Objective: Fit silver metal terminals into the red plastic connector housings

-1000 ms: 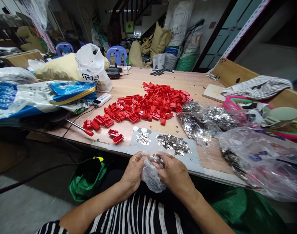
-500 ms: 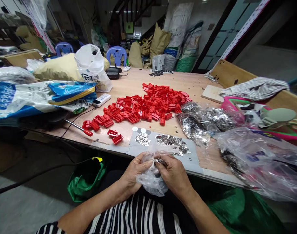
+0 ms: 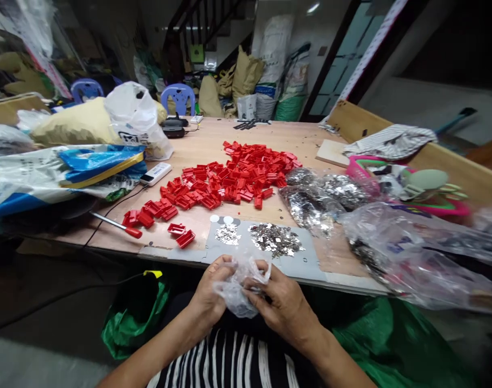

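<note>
Both hands are pinching a small clear bag (image 3: 240,291) between them: the left hand (image 3: 211,291) is gripping its left side, the right hand (image 3: 280,299) its right, just below the tabletop (image 3: 213,145) edge, near the metal bits (image 3: 275,238).

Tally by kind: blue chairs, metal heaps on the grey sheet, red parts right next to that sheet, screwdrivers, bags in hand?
Blue chairs: 2
Metal heaps: 2
Red parts next to the sheet: 2
Screwdriver: 1
Clear bag, gripped by left hand and right hand: 1
Total: 8
</note>
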The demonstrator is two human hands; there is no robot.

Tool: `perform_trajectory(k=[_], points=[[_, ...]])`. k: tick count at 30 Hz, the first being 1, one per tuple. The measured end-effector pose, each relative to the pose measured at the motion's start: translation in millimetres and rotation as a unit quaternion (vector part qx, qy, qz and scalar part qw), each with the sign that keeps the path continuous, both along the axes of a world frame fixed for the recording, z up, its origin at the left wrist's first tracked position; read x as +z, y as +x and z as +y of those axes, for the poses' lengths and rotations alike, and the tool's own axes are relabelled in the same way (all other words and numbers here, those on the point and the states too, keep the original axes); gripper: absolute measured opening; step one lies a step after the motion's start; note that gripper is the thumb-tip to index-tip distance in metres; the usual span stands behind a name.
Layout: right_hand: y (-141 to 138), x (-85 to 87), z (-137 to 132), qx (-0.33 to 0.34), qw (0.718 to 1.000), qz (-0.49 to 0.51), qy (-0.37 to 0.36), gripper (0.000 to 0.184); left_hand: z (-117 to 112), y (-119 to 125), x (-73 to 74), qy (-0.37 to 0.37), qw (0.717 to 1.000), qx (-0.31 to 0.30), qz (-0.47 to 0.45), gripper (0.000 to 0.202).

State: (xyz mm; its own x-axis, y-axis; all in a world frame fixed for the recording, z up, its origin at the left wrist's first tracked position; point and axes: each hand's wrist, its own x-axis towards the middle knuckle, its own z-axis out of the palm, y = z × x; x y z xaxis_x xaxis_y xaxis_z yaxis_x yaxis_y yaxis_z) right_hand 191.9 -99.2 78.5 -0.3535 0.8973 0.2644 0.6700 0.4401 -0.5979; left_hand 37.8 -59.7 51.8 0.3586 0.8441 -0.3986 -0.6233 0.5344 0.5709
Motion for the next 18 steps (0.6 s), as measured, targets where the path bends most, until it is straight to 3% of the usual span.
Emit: perform_trajectory(k=[4, 7, 9, 13, 15, 18], points=[[-3, 4.1, -4, 0.006, 0.999, 0.051, 0.013, 0.018, -3, -4, -1.6, -0.019, 0.999, 0.013, 0.034, 0.025], [-9, 4.1, -9, 0.014, 0.998, 0.049, 0.022, 0.063, -3, -6, -3.0, -0.035, 0.997, 0.022, 0.059, 0.024], [-14, 0.5, -10, -0.009, 1.000, 0.015, -0.013, 0.074, -3, -6, -4.6, -0.022, 0.998, 0.003, 0.058, 0.020], [-15, -8.6, -9, -0.072, 0.996, -0.034, -0.042, 0.068, -1, -7, -10.3, -0.080, 0.994, -0.012, 0.072, 0.019], [-12, -11.1, -8, -0.098, 0.994, -0.029, -0.035, 0.056, 1, -8, -14.1, -0.092, 0.991, -0.016, 0.099, 0.022], [-3, -8.8, -7, -0.147, 0.988, 0.044, -0.007, 0.026, 4, -11, -20.1, -0.011, 0.986, -0.050, 0.161, 0.031]])
